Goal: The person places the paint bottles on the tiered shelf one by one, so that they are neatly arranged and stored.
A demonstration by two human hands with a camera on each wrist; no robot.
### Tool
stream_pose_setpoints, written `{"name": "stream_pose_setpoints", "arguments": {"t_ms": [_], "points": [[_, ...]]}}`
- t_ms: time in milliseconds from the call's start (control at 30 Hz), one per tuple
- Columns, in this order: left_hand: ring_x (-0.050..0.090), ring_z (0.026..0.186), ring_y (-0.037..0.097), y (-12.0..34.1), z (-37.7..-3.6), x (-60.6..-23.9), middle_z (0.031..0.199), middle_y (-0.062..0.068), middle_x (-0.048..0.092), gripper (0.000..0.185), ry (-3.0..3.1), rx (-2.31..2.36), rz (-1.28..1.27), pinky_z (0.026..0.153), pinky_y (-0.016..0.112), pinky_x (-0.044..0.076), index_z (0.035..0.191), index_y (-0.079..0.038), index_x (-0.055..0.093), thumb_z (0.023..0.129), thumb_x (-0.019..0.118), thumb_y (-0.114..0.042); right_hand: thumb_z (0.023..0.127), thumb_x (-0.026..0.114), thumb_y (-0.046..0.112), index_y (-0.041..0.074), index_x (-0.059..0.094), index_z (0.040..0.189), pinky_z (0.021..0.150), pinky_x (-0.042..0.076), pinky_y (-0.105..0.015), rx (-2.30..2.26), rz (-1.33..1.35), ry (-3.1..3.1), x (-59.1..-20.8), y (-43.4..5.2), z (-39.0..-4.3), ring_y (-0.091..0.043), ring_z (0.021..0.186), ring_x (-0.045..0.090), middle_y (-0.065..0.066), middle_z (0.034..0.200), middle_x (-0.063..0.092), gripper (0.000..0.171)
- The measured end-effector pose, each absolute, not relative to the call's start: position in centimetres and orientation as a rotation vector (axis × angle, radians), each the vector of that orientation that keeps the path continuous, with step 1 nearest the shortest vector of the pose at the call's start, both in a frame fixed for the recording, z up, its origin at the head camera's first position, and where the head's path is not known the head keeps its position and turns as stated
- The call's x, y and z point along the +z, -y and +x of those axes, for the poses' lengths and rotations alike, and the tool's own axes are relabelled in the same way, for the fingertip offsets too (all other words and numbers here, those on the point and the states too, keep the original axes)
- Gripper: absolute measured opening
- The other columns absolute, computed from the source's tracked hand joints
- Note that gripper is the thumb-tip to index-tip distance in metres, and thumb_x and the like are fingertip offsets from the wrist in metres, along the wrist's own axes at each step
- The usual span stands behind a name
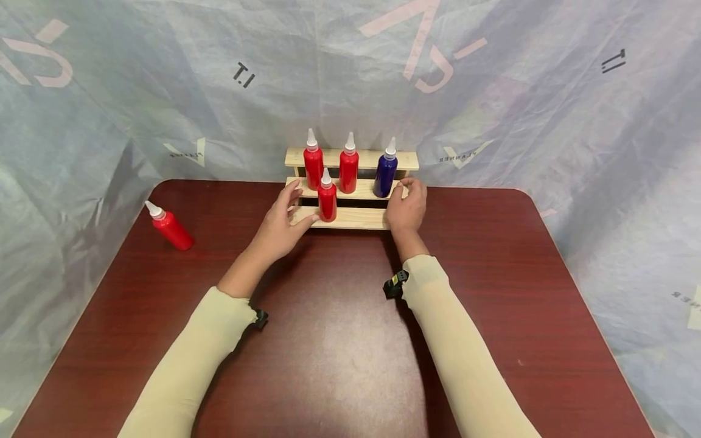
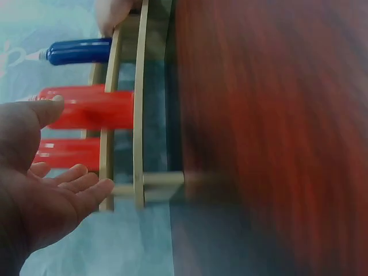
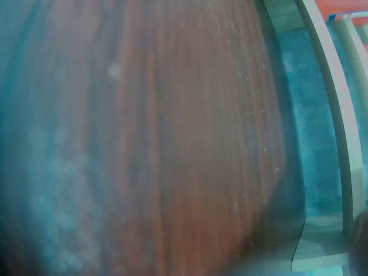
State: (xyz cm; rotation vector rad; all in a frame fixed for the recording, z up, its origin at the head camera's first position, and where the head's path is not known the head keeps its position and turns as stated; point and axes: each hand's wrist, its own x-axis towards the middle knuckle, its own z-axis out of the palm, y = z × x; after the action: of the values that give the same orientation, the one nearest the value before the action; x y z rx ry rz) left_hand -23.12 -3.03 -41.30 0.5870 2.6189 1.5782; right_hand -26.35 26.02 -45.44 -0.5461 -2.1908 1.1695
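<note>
A stepped wooden rack (image 1: 356,218) stands at the far middle of the table. Two red bottles (image 1: 313,165) (image 1: 348,169) and a blue bottle (image 1: 386,175) stand on its middle step, and a third red bottle (image 1: 327,201) stands on the lowest step. My left hand (image 1: 282,220) is at the rack's left end, palm open and fingers straight (image 2: 86,192); they lie just short of the wooden rack (image 2: 138,115). My right hand (image 1: 408,205) curls its fingers over the rack's right end, beside the blue bottle. The right wrist view shows only the blurred wooden rack (image 3: 333,115).
Another red bottle (image 1: 170,228) sits tilted near the left edge of the dark red table (image 1: 339,340). A grey printed sheet (image 1: 109,91) hangs close behind and around the table. The rack sits near the table's far edge.
</note>
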Motion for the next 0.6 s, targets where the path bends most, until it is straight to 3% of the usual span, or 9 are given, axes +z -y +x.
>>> {"name": "stream_pose_setpoints", "arguments": {"t_ms": [133, 233, 433, 600], "points": [[0.043, 0.153, 0.034, 4.8, -22.4, -41.4, 0.163, 0.017, 0.046, 0.074, -2.687, 1.485, 0.523, 0.124, 0.056, 0.041, 0.163, -0.011, 0.034, 0.101, 0.072, -0.025, 0.105, 0.052, 0.024, 0.006, 0.065, 0.118, 0.112, 0.047, -0.048, 1.164, -0.551, 2.187, -45.4, -26.2, -26.4, -0.036, 0.127, 0.060, -0.017, 0.133, 0.060, 0.025], [0.055, 0.141, 0.035, 6.0, -22.1, -41.6, 0.152, 0.017, 0.056, 0.056, -2.706, 1.436, 0.472, 0.117, 0.055, 0.047, 0.152, -0.007, 0.048, 0.104, 0.069, -0.024, 0.105, 0.052, 0.024, 0.006, 0.064, 0.118, 0.112, 0.047, -0.048, 1.161, -0.542, 2.185, -45.4, -26.4, -26.4, -0.036, 0.127, 0.060, -0.017, 0.133, 0.060, 0.025], [0.069, 0.103, 0.028, 8.0, -21.6, -41.9, 0.115, 0.012, 0.074, 0.023, -2.815, 1.286, 0.401, 0.091, 0.042, 0.055, 0.120, -0.009, 0.070, 0.105, 0.065, -0.026, 0.105, 0.053, 0.024, 0.007, 0.064, 0.118, 0.111, 0.048, -0.048, 1.171, -0.539, 2.190, -45.2, -26.3, -26.3, -0.035, 0.126, 0.060, -0.016, 0.133, 0.060, 0.024], [0.064, 0.077, 0.022, 10.6, -20.6, -41.4, 0.088, 0.009, 0.072, 0.020, -2.893, 1.155, 0.351, 0.071, 0.033, 0.049, 0.100, -0.011, 0.071, 0.104, 0.065, -0.029, 0.106, 0.052, 0.025, 0.008, 0.064, 0.119, 0.111, 0.048, -0.049, 1.197, -0.550, 2.197, -45.2, -26.0, -26.1, -0.036, 0.126, 0.060, -0.016, 0.133, 0.060, 0.025]]}}
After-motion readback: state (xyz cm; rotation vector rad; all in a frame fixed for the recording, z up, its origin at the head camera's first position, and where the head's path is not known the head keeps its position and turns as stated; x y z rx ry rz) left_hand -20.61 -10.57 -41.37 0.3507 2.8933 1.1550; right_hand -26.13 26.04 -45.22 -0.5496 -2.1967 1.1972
